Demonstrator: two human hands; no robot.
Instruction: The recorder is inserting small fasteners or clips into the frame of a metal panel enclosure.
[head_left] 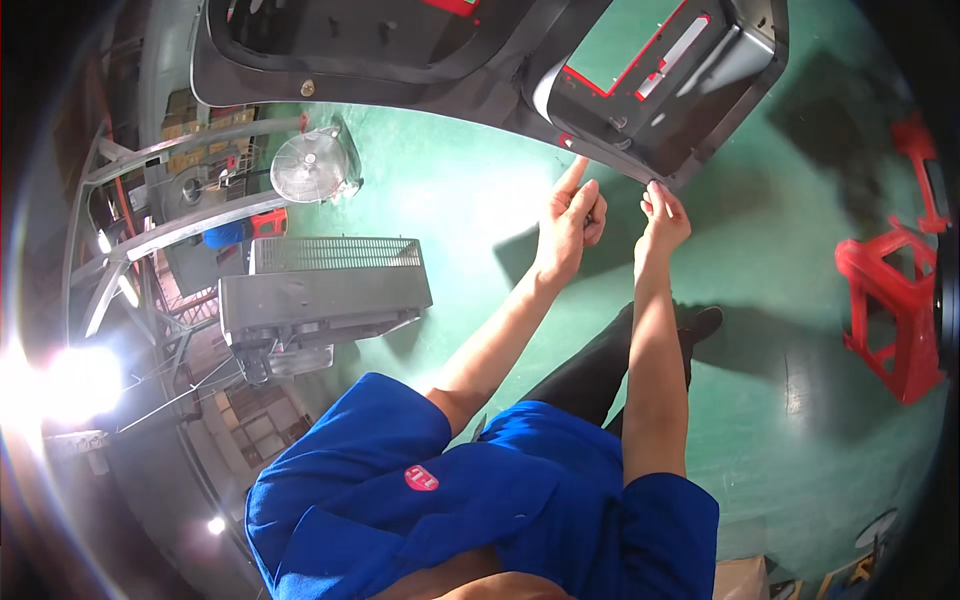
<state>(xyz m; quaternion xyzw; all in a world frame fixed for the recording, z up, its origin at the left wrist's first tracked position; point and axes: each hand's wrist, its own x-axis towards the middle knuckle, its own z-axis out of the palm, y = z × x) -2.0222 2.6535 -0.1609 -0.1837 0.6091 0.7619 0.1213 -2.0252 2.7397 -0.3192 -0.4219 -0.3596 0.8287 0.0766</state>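
In the head view, a big dark grey panel [500, 95] fills the top, from 11 o'clock round to 1 o'clock. It has a hole with red edging [603, 90] on its right part.

The left hand [573, 232] is near 2 o'clock. Its pointing finger is stretched up to the panel's low edge, and its other fingers are curled in. It looks like it grips nothing. The right hand [664, 220] is a bit farther out at 2 o'clock. Its fingertips are pinched close together at the panel's low corner. I can't tell if they hold the edge or some tiny thing.

To do this fingertip work well, I think the touch should be soft and slow, with the eyes on the edge. The right pinch should stay small and steady. The edge could be sharp, so skin shouldn't slide hard along it.
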